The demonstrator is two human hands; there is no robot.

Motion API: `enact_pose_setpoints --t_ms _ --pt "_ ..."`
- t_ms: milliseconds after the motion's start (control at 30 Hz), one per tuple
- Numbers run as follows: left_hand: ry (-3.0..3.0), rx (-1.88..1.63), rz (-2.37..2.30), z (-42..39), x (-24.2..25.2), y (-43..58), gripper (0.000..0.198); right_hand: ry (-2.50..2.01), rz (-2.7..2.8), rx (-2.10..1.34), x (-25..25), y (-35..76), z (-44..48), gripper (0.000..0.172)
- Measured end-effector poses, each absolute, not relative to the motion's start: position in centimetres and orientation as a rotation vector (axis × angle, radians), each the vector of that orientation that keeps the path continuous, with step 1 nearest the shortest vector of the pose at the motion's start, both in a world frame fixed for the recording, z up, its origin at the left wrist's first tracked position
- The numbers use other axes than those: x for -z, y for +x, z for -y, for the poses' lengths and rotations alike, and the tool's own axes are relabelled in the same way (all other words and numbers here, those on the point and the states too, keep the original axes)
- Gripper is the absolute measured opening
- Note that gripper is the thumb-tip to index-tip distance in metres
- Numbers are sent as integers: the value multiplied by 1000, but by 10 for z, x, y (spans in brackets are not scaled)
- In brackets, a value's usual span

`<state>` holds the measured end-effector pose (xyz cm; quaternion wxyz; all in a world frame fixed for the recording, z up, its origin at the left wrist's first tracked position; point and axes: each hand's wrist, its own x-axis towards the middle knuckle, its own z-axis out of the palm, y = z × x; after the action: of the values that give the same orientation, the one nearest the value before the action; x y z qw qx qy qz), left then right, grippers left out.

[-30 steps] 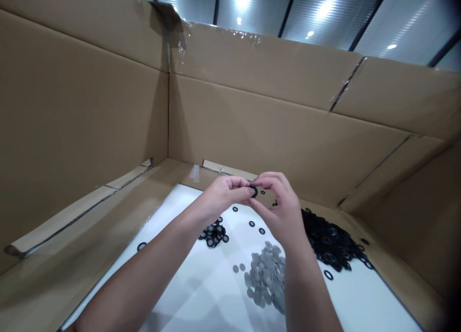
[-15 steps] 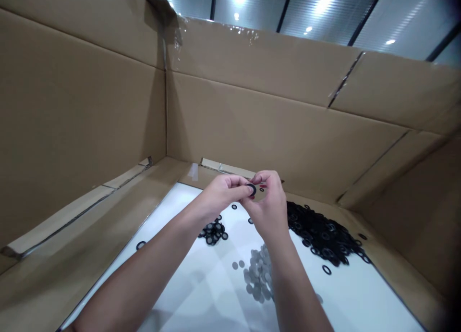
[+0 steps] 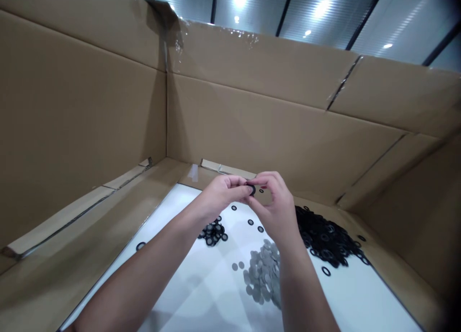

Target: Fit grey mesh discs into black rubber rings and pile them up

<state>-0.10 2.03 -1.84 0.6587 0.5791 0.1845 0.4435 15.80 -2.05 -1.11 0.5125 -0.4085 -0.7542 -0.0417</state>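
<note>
Being pinched above the middle of the view, a black ring is gripped by the left hand and the right hand. Both hands are closed around it, with the fingers curled in and the fingertips of each hand meeting at the ring's edge. The ring is held up edge-on and is partly hidden by the fingers. The hands are close together, almost touching, and are held above a white sheet.

Relative to the hands, a large heap of black rings is placed at 4 o'clock, partly on the sheet and partly on the cardboard floor. A smaller cluster of black rings is seen at 7 o'clock, just beside the left wrist. A pile of grey discs is laid at 6 o'clock, next to the right forearm, with two loose discs just beside it. Several stray rings are scattered on the sheet below the hands. One ring is lying apart at 8 o'clock. Everything is enclosed by the tall walls of a cardboard box, seen from 9 o'clock round to 3 o'clock.
</note>
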Motion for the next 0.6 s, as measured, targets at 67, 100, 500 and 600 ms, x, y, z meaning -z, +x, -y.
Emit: enact_pose_setpoints --t_ms 67,100,500,600 --pt "1323 -1004 -428 -20 18 -1 17 -1008 1771 120 12 157 20 25" --pt "1328 -1002 -434 -20 18 -1 17 -1002 1781 108 12 158 20 26" --pt "1325 -1004 -416 -21 18 -1 17 -995 1789 134 10 159 20 28" --pt "1304 -1006 -412 -21 18 -1 14 -920 1901 57 8 163 21 28"
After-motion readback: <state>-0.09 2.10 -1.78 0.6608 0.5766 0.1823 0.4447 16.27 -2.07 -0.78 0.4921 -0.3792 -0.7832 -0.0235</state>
